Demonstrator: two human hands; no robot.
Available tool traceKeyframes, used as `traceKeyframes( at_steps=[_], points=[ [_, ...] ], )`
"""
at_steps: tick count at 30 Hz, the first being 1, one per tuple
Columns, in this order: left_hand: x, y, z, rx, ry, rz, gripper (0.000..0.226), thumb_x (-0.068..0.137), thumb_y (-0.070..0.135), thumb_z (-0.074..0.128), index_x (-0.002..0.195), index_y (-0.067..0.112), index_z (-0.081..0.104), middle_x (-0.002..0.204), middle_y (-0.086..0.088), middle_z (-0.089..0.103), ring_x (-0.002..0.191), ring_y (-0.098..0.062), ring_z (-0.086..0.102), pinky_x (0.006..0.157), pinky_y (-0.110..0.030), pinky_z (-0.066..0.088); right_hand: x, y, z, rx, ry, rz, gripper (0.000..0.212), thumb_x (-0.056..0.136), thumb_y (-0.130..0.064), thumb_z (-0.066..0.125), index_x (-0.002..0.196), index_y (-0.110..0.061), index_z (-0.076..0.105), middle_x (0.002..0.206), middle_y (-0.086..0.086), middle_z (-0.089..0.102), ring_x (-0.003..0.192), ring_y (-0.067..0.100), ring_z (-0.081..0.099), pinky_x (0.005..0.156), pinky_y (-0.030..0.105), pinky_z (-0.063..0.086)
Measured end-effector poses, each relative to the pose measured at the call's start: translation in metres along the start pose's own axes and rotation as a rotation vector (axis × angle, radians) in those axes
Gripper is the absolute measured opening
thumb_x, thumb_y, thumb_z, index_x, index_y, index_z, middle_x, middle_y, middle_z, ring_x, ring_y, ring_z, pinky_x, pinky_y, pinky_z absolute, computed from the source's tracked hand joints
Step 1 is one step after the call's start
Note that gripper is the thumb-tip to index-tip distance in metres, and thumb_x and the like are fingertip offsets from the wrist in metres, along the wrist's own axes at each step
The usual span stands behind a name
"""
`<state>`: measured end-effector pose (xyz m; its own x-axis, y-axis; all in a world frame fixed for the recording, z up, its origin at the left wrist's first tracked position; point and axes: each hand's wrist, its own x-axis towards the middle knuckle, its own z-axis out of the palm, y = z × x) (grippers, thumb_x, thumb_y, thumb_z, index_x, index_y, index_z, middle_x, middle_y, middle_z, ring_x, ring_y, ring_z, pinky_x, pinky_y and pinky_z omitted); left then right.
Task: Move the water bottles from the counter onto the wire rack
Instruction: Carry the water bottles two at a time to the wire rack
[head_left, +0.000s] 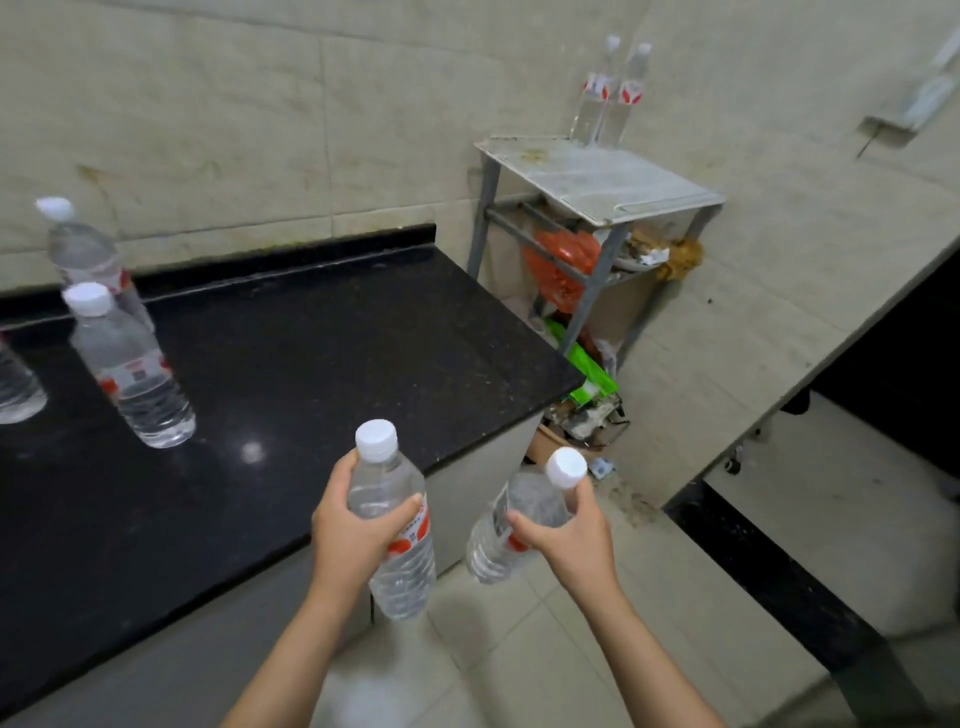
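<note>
Two bottles (588, 114) on far wire rack (613, 182); left hand (353, 530) and right hand (569, 543) each carry one bottle, fingers (409, 508) clamped round it; three wait on desk (311, 364), left.

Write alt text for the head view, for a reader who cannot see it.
The person's left hand grips one water bottle and the right hand a second bottle, near the black counter. Two bottles stand on the wire rack; three more bottles remain on the counter.

Orange plastic bag (563, 260) w/ green packet (589, 364) below it; brown cardboard box (548, 448) on beige tiled floor (519, 649). Small metal wall shelf (891, 124) upper right.
</note>
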<state>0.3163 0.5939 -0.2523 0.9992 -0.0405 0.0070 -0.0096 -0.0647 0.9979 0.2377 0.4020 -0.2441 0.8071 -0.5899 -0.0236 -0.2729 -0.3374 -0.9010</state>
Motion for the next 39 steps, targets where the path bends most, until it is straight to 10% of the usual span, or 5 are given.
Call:
traceKeyframes(
  at_steps=[5,11,19,39],
  points=[
    [0.027,-0.002,0.041,0.01,-0.084,-0.033,0.056,0.061,0.006,0.08,0.094,0.042,0.054,0.092,0.014,0.064,0.086,-0.008,0.063,0.069,-0.025,0.049,0.041,0.015,-0.032,0.046,0.106,0.054,0.053,0.056,-0.017,0.084,0.091,-0.04,0.052,0.087,-0.024,0.061,0.081,-0.015,0.058,0.071,0.014,0.046],
    [0.056,0.006,0.111,0.018,-0.17,-0.04,0.058,0.06,0.006,0.08,0.09,0.048,0.053,0.095,0.013,0.065,0.089,-0.015,0.064,0.08,-0.04,0.052,0.098,0.034,-0.089,0.075,0.175,0.059,0.067,0.059,-0.017,0.083,0.118,-0.022,0.052,0.109,-0.002,0.064,0.103,0.018,0.06,0.09,0.038,0.049],
    [0.103,0.046,0.238,-0.035,-0.118,0.073,0.054,0.056,0.009,0.082,0.098,0.032,0.056,0.105,-0.008,0.065,0.098,-0.03,0.063,0.087,-0.048,0.051,0.21,0.057,-0.175,0.161,0.217,-0.035,0.068,0.06,-0.013,0.083,0.12,-0.018,0.05,0.115,0.001,0.062,0.108,0.02,0.058,0.095,0.041,0.046],
    [0.24,0.189,0.473,-0.338,-0.24,0.363,0.042,0.055,0.01,0.07,0.09,0.03,0.06,0.081,0.014,0.073,0.075,-0.006,0.07,0.061,-0.018,0.054,0.461,-0.004,-0.326,0.281,0.349,-0.372,0.058,0.061,-0.017,0.079,0.106,-0.036,0.047,0.092,-0.027,0.056,0.079,-0.017,0.058,0.067,0.006,0.044]
  ],
)
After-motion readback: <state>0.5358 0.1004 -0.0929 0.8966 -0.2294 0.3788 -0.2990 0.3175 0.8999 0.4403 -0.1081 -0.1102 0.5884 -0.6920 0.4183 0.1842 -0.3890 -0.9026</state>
